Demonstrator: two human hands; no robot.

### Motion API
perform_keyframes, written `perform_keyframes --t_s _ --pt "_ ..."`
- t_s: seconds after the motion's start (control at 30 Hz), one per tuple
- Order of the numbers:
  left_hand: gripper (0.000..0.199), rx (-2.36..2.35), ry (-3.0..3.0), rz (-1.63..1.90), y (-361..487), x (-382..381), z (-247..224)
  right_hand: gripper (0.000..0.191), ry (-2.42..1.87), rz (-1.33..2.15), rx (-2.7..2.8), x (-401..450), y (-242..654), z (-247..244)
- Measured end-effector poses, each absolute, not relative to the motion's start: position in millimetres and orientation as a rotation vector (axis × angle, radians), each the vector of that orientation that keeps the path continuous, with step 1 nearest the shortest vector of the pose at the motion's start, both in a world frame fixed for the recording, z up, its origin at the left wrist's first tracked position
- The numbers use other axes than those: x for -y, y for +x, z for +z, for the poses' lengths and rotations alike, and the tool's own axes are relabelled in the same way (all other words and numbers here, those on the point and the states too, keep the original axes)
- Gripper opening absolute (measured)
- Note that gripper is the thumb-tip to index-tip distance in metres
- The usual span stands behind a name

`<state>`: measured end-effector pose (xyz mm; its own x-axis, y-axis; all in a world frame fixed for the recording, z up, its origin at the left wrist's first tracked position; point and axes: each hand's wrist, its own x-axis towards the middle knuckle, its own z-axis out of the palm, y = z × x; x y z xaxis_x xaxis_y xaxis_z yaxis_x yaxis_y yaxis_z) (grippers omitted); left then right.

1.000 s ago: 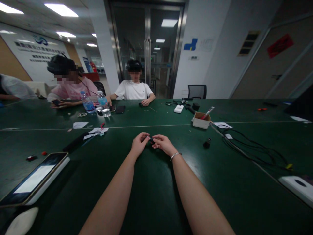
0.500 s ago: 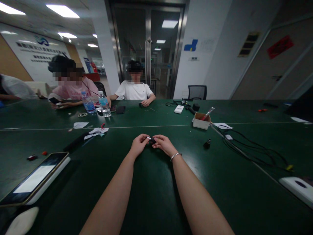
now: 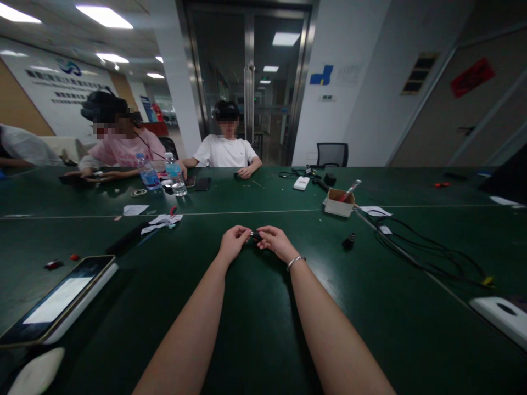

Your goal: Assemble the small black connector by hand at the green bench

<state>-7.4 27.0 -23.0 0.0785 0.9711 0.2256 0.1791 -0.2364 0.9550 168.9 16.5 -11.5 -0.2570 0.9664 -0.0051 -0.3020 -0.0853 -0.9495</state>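
Head view, left hand: the bare left hand (image 3: pixel 234 244) reaches in over the table, thumb and fingertips pinched together on the silver end of the small piece.
Small piece: a small black object with a silver tip (image 3: pixel 256 236) sits between the two hands, just above or on the tabletop; which of the two cannot be told, and its exact shape is too small to read.
Right hand: the bare right hand (image 3: pixel 276 242) has its thumb and fingers clamped on the black body of that piece, close beside the left fingertips.
Wrist: a thin silver bracelet (image 3: pixel 293 263) circles the right wrist.
Tabletop: a dark green, glossy table (image 3: pixel 255 323) spreads beneath both forearms.
Right of the hands: a short dark cylindrical piece (image 3: pixel 349 241) stands apart from them; beyond it is an open beige box (image 3: pixel 338 208), and further right lie looped black cables (image 3: pixel 436 249).
Left of the hands: crumpled white paper (image 3: pixel 164 220) lies near a long black item (image 3: pixel 127 240); nearer, a dark-framed phone with a lit screen (image 3: pixel 61 299) rests tilted on a white block (image 3: pixel 84 307).
Far side: two clear plastic bottles with blue labels (image 3: pixel 175 175) stand near a co-worker in a pink top (image 3: pixel 127 148); a co-worker in a white T-shirt (image 3: pixel 226 151) sits opposite.
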Motion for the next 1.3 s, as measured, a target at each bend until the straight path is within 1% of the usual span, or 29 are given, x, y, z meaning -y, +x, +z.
perform_keyframes --t_s 0.13,0.4,0.73,0.87,1.0,1.3 --pt "0.036 -1.200 1.523 1.234 -7 -29 -25 0.016 -0.867 1.558 1.127 -17 168 -12" --pt "0.032 -1.194 1.582 1.308 -5 -26 -21 0.016 -0.870 1.561 1.130 -15 168 -9" --pt "0.031 -1.076 1.539 1.201 -9 -20 -12 0.014 -0.865 1.560 1.133 -14 169 -9" --pt "0.029 -1.042 1.526 1.226 -10 -17 -9 0.013 -0.854 1.557 1.145 -15 169 -10" --pt "0.031 -1.064 1.553 1.234 -10 -17 -9 0.013 -0.860 1.564 1.140 -15 169 -10" --pt "0.031 -1.089 1.549 1.219 -10 -22 -13 0.014 -0.875 1.563 1.124 -15 168 -10"
